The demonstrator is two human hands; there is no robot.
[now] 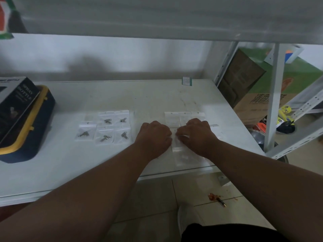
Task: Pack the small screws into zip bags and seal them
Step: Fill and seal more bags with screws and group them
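The dark box [16, 105] lying on the blue and yellow case [37, 123] at the left carries the words "SPRAY BOTTLE" in pale capitals down its side; smaller lines under them are too blurred to read, and its top edge shows what seems to be "BOTTLE" again. The brown carton [262, 103] on the floor to the right bears large printed characters, apparently Chinese, which cannot be made out. The small green-edged tag [187, 81] at the back of the table [122, 96] has print too small to read.
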